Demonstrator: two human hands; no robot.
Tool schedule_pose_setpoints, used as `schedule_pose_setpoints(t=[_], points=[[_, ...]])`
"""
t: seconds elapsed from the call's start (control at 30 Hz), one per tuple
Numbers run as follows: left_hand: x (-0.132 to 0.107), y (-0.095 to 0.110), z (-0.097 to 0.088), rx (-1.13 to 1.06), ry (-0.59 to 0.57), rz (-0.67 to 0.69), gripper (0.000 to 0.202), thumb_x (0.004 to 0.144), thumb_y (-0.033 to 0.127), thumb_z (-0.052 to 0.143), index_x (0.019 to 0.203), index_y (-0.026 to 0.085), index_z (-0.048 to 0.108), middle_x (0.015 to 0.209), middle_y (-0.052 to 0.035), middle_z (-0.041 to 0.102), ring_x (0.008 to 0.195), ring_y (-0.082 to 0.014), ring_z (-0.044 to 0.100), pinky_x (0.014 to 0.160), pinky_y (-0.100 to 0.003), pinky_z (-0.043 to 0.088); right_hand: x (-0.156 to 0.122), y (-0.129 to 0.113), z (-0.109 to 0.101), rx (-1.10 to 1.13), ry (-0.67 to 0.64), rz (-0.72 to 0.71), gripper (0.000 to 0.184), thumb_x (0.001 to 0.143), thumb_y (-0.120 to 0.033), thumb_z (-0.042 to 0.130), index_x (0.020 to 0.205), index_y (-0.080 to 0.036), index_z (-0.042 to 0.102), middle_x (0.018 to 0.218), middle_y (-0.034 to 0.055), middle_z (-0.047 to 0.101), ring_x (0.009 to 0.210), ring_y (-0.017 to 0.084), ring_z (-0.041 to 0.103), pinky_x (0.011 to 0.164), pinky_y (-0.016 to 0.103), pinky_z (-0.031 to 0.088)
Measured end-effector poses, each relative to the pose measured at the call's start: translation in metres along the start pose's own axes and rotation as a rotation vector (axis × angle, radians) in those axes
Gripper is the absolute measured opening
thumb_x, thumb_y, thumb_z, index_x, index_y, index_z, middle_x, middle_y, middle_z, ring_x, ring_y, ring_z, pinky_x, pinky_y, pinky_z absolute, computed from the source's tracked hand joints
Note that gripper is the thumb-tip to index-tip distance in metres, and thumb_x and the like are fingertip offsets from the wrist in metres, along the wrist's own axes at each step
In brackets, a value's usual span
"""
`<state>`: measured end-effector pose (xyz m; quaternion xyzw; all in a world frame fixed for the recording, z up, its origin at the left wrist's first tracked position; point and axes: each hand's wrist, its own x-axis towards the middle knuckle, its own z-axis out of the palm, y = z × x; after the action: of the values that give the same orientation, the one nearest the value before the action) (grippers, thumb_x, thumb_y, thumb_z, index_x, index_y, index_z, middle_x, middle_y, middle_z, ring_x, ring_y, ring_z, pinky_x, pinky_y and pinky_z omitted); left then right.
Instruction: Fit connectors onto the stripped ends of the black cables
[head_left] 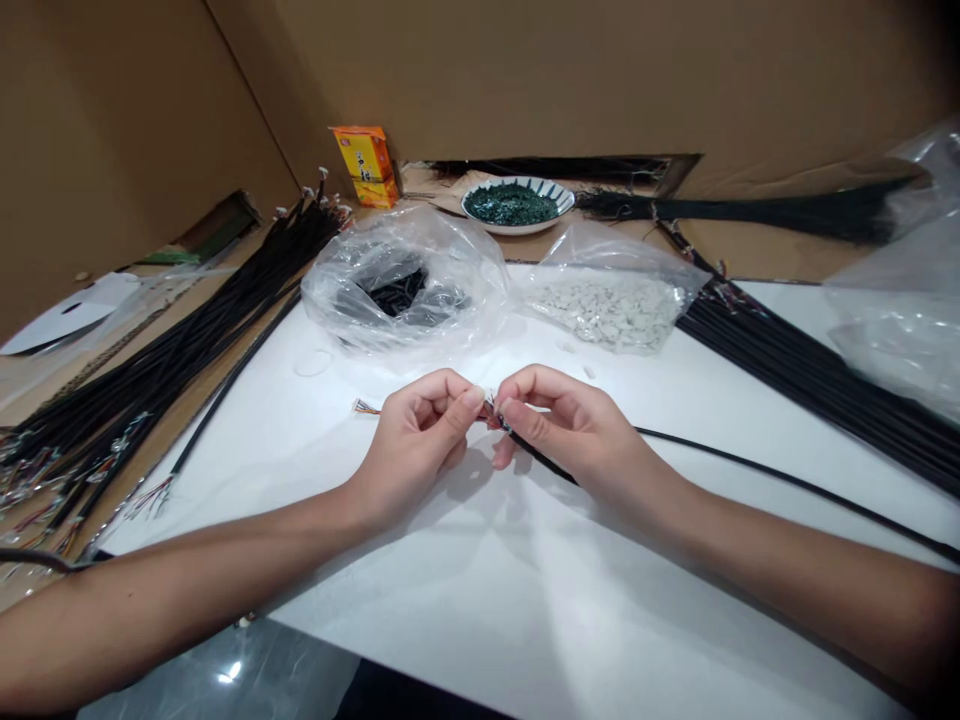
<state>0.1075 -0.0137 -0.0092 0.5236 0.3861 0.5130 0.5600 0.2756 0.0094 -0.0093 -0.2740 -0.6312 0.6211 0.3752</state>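
Over the white tabletop (555,570), both hands meet at the stripped end of a black cable (721,449). My left hand (427,420) is closed, thumb and forefinger pinching the thin coloured wires (491,412). A small white connector with coloured wires (365,407) sticks out to the left behind that hand. With thumb and forefinger together, my right hand (566,415) pinches at the same wires, where they leave the black sheath. The exact wire between its fingertips is too small to make out. Beyond my right hand the cable runs off to the right edge.
Bundles of black cables lie left (217,320) and right (810,370). Behind the hands are a clear bag of black pieces (465,290) and a bag of small white parts (615,305). A plate of dark green bits (517,228) and an orange box (365,165) stand by the cardboard wall (525,80).
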Motion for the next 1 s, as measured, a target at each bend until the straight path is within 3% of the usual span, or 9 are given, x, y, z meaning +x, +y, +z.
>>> schedule_pose_setpoints(t=[0.27, 0.53, 1.0], points=[[0.001, 0.000, -0.001, -0.038, -0.031, -0.023, 0.021, 0.085, 0.031, 0.060, 0.073, 0.014, 0.055, 0.042, 0.0081, 0.032, 0.036, -0.0004, 0.023, 0.038, -0.014, 0.020, 0.001, 0.001, -0.003, 0.005, -0.009, 0.068, 0.023, 0.084, -0.039, 0.062, 0.092, -0.016, 0.061, 0.074, 0.0021, 0.066, 0.074, 0.015, 0.065, 0.065, 0.025, 0.046], [0.000, 0.001, 0.000, -0.057, -0.031, -0.046, 0.022, 0.084, 0.032, 0.060, 0.074, 0.015, 0.053, 0.041, 0.0086, 0.032, 0.035, -0.0008, 0.023, 0.037, -0.014, 0.020, -0.001, -0.003, -0.002, 0.075, 0.024, 0.031, 0.014, 0.084, -0.030, 0.064, 0.089, -0.018, 0.067, 0.088, 0.0008, 0.068, 0.072, 0.009, 0.065, 0.069, 0.020, 0.048], [0.000, -0.001, -0.002, -0.035, -0.044, -0.006, 0.019, 0.086, 0.030, 0.058, 0.075, 0.015, 0.054, 0.045, 0.0080, 0.033, 0.037, -0.0007, 0.027, 0.038, -0.013, 0.021, 0.000, -0.016, -0.001, 0.150, 0.059, 0.235, 0.021, 0.076, -0.038, 0.070, 0.081, -0.017, 0.068, 0.081, -0.0007, 0.068, 0.070, 0.008, 0.065, 0.067, 0.020, 0.047]])
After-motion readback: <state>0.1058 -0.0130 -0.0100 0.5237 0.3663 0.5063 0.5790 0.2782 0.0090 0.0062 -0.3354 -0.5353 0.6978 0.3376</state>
